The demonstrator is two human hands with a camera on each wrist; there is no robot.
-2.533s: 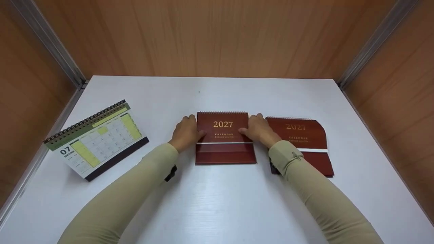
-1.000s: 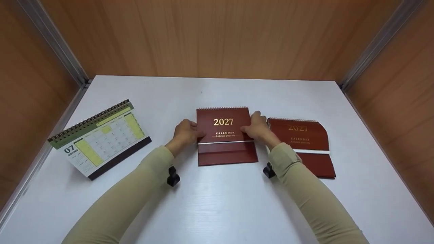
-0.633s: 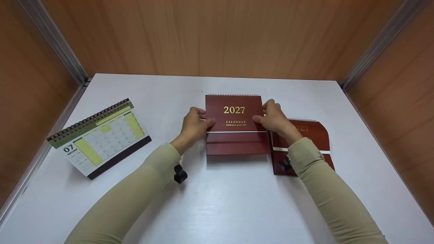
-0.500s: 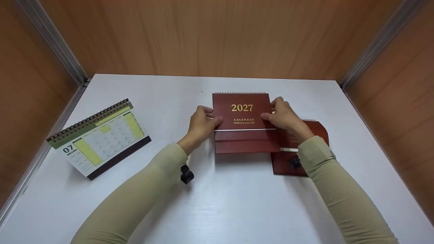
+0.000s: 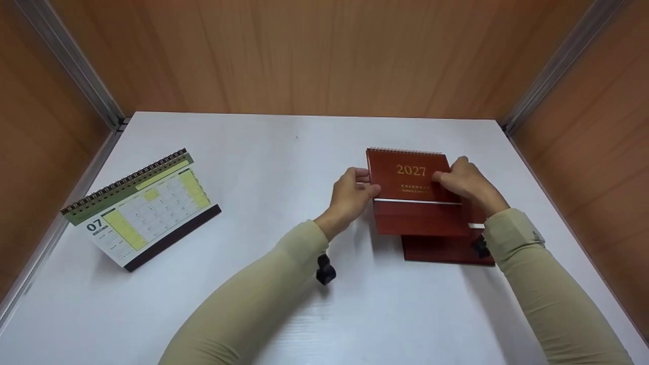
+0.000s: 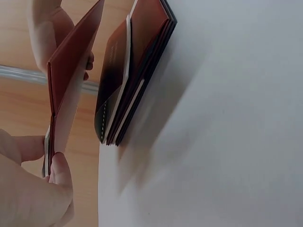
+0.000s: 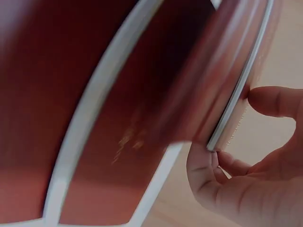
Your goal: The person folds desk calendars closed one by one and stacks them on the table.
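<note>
Both hands hold a dark red 2027 desk calendar (image 5: 411, 182) by its side edges, raised above the table. My left hand (image 5: 350, 197) pinches its left edge, thumb in front and fingers behind. On the opposite edge, my right hand (image 5: 469, 183) grips it the same way. Beneath and behind it stands a second red calendar (image 5: 436, 249) on the table, mostly covered in the head view. In the left wrist view the two calendars are apart, with the second calendar (image 6: 137, 61) showing its page edges. The right wrist view shows the held calendar (image 7: 208, 94) in front of the other's cover.
A white and green calendar (image 5: 147, 208) opened at month 07 stands tilted at the left of the white table (image 5: 243, 167). Wooden panels (image 5: 314, 56) enclose the back and sides. Small black devices hang under both wrists.
Both hands have lifted the red calendar off the table and carried it right, from the middle to over the second red calendar. The green and white calendar has stayed put.
</note>
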